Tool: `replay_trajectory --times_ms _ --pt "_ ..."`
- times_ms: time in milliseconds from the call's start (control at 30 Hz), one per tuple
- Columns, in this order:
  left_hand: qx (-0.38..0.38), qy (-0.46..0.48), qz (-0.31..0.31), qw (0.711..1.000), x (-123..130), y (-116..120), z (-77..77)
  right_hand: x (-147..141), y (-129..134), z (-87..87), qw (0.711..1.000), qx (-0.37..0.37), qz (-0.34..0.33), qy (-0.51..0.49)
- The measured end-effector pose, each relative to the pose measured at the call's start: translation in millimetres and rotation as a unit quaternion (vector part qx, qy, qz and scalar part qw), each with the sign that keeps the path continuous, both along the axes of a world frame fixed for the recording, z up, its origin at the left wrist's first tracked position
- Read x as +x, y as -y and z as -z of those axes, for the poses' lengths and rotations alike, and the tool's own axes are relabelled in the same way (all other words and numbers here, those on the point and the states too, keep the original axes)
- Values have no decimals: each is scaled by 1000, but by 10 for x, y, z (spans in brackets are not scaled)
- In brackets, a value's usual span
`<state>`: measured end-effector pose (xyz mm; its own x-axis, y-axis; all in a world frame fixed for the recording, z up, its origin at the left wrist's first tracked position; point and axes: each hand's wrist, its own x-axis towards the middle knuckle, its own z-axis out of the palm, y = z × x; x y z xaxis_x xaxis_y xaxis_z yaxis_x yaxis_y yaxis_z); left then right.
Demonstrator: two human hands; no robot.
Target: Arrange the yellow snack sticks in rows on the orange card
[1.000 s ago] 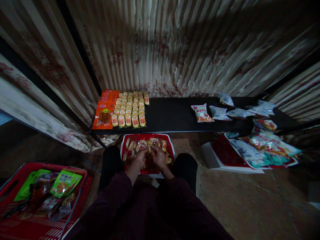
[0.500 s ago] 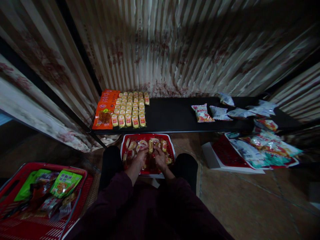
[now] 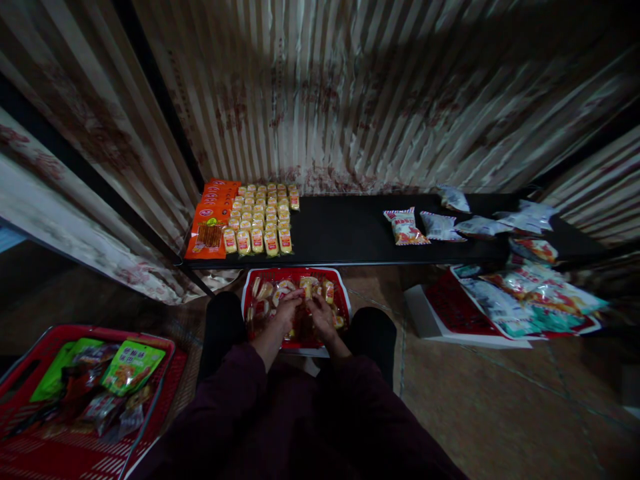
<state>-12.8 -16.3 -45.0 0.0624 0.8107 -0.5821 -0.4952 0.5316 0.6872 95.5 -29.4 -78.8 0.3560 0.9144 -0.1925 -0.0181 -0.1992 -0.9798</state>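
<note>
Wrapped snack cake [image 3: 307, 291] sits by the fingertips of your left hand [image 3: 286, 313] and right hand [image 3: 323, 316], over the red basket [image 3: 347, 297]; your left fingers have straightened, and I cannot tell whether either hand pinches it. Ahead of them, past the rim, black shelf [image 3: 340, 230] separates cake rows [image 3: 257, 223] from snack bags [image 3: 406, 228].

Logging this as shop-like; real store or mock-up, I'm not telling. On the black shelf [image 3: 340, 230], orange packets [image 3: 206, 217] and small yellow packs [image 3: 257, 241] are lining the left edge in rows, puffy bags [image 3: 405, 227] lying toward the right edge. Red shopping baskets [image 3: 30, 460] are holding packaged snacks [image 3: 328, 292]: one below the front edge, others off both front corners.
</note>
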Motion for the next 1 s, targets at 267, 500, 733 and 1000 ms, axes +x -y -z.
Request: replay_trajectory --times_ms 267,500,733,1000 --pt "8 -10 8 1000 22 27 -140 39 19 -53 997 -48 35 -54" --pt "-5 -6 -17 1000 32 32 -269 8 11 40 993 -15 52 -110" --pt "11 1 -21 1000 49 9 -266 17 -34 115 983 -17 84 -161" --pt "37 1 -18 999 84 -20 -203 60 -34 95 985 2 56 -162"
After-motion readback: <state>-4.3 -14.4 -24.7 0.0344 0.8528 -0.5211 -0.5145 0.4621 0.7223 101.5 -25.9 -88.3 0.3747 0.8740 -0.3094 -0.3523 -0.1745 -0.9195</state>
